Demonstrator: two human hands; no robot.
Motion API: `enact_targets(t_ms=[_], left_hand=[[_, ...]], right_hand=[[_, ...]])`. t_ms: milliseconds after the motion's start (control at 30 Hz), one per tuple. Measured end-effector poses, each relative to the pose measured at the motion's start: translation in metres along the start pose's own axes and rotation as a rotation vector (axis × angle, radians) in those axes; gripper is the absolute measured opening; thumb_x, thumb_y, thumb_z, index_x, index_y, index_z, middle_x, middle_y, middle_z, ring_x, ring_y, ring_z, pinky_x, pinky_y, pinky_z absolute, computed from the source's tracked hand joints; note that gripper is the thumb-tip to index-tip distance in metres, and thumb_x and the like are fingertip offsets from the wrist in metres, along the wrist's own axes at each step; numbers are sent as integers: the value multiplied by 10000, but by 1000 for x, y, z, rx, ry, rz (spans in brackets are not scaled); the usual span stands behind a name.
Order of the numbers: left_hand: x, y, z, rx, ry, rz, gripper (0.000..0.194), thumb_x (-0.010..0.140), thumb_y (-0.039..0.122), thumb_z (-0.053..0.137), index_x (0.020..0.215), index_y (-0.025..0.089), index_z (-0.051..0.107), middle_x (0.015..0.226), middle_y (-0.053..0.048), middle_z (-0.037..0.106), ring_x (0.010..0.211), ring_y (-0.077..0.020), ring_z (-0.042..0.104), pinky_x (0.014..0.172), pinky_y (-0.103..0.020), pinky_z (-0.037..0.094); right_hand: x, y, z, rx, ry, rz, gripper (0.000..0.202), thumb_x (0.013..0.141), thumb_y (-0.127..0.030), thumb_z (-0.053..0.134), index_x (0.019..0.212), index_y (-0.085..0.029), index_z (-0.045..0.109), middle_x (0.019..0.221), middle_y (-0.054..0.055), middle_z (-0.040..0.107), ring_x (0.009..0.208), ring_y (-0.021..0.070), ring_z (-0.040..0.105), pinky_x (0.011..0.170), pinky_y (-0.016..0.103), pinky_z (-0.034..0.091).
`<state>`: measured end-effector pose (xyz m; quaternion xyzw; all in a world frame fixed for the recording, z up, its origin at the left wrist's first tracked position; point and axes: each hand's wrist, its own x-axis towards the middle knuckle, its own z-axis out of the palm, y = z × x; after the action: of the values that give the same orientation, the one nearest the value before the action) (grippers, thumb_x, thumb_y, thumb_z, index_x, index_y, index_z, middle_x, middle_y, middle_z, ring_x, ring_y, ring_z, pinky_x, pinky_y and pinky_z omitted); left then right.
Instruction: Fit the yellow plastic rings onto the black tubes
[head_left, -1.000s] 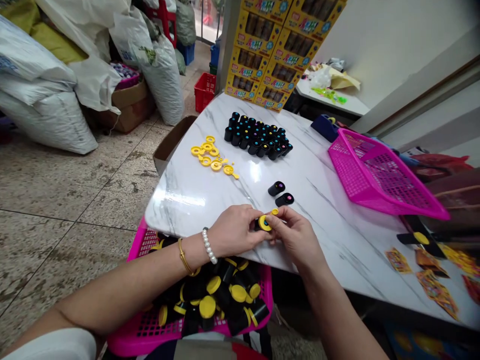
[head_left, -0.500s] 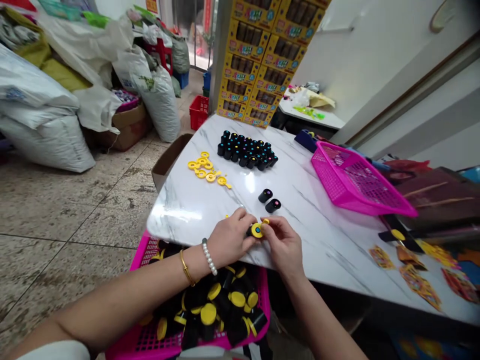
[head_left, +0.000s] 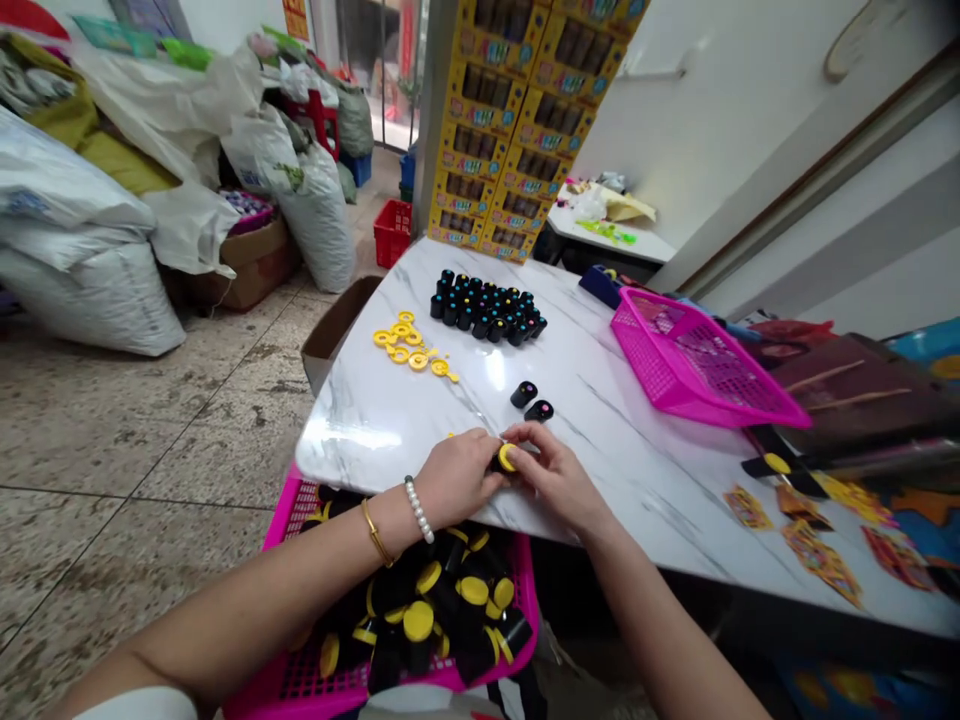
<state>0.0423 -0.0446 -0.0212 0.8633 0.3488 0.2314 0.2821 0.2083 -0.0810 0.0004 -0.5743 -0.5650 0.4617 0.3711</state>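
Observation:
Near the front edge of the table, my left hand point(head_left: 459, 478) is closed around a small black cylinder, mostly hidden by the fingers. A round yellow cap point(head_left: 508, 458) covers its end, and my right hand point(head_left: 553, 478) pinches this cap with thumb and fingers. Just beyond the hands stand two black cylinders point(head_left: 539, 411) with coloured dots on top. Farther back is a tight group of similar black cylinders point(head_left: 487, 310), most with blue dots. Loose yellow rings point(head_left: 418, 360) lie to the left of that group. Below the table edge, a pink basket point(head_left: 531, 590) holds many yellow-capped black cylinders.
Stacked yellow boxes point(head_left: 517, 150) rise at the table's back. An empty-looking pink basket point(head_left: 660, 390) sits on the right, near printed packets point(head_left: 821, 562). White sacks point(head_left: 75, 240) and a cardboard box point(head_left: 337, 325) stand on the floor at left.
The yellow ring with a blue centre has given way to a solid yellow cap face on the held cylinder. My right fingers have moved over it. The view has shifted slightly.

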Motion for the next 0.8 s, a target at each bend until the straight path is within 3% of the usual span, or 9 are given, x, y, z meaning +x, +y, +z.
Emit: enact_targets(t_ms=[100, 167, 267, 333, 467, 633, 800], left_hand=[[-13, -8, -16, -122, -5, 40, 299, 793, 217, 617, 1090, 183, 620, 828, -22, 607, 733, -146, 566, 694, -249, 450], [-25, -18, -29, -183, 75, 0, 273, 824, 211, 586, 1095, 192, 623, 818, -10, 609, 704, -118, 560, 681, -223, 447], [-36, -33, -44, -92, 193, -125, 176, 836, 243, 588, 986, 177, 651, 804, -13, 606, 705, -116, 559, 689, -227, 441], [-34, -39, -47, 23, 171, -165, 167, 821, 263, 611, 961, 182, 653, 820, -15, 609, 722, -126, 566, 708, -240, 442], [-6, -38, -38, 285, 70, -155, 126, 847, 299, 576, 911, 219, 649, 866, -9, 616, 739, -142, 584, 676, -250, 438], [45, -45, -40, 465, 113, -163, 172, 868, 267, 538, 1007, 202, 617, 955, -38, 627, 826, -178, 605, 656, -266, 436], [54, -63, -52, 518, 155, -185, 209, 903, 271, 475, 1019, 197, 633, 987, -63, 607, 848, -201, 601, 658, -292, 440]], right_hand=[[-22, 3, 8, -32, -28, -106, 161, 883, -325, 541, 979, -206, 591, 863, 12, 550, 571, 89, 509, 452, 203, 420], [-42, 4, 20, -82, -64, -195, 121, 884, -273, 535, 959, -212, 608, 956, 39, 552, 631, 104, 541, 482, 215, 455], [-69, 7, 41, -242, -135, -394, 162, 856, -164, 546, 982, -216, 634, 1024, 66, 560, 771, 135, 585, 662, 254, 510], [-79, 12, 54, -337, -158, -511, 206, 839, -122, 550, 1005, -208, 636, 1024, 80, 566, 844, 151, 595, 728, 260, 510], [-81, 32, 71, -533, -210, -680, 219, 792, -125, 587, 990, -202, 639, 987, 88, 588, 746, 146, 595, 607, 234, 502], [-76, 48, 84, -640, -83, -846, 212, 756, -144, 608, 947, -225, 654, 921, 75, 615, 576, 114, 547, 451, 200, 428], [-76, 53, 90, -626, -44, -890, 116, 800, -244, 618, 900, -256, 677, 850, 47, 631, 507, 100, 526, 399, 188, 396]])
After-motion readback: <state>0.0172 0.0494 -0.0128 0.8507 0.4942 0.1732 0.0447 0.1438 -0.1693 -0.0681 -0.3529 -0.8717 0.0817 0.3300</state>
